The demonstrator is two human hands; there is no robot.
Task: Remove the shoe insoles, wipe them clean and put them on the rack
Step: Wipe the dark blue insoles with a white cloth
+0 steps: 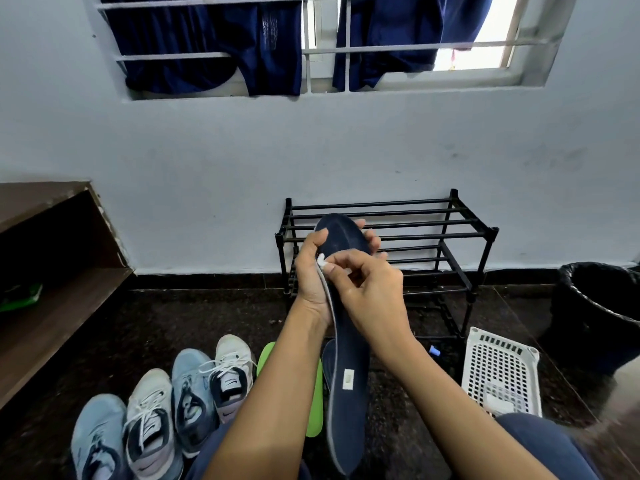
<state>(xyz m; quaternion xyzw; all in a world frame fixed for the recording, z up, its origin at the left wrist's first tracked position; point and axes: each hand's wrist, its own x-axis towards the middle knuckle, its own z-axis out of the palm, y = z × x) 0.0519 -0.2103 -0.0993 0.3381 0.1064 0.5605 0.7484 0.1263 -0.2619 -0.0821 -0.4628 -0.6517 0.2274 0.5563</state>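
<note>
I hold a dark blue insole (348,368) upright in front of me, toe end up. My left hand (313,271) grips its upper part from the left and behind. My right hand (370,296) pinches a small white wipe (322,262) against the insole's left edge. A second blue insole (329,358) and a green insole (316,403) lie on the dark floor behind my arms. The black metal rack (433,237) stands against the wall, its bars bare. Several shoes (166,407), light blue and white, line up on the floor at lower left.
A white plastic basket (502,372) sits on the floor at right, with a black bin (599,306) beyond it. A brown wooden shelf (52,271) fills the left side. Dark blue clothes (242,46) hang on the window bars above.
</note>
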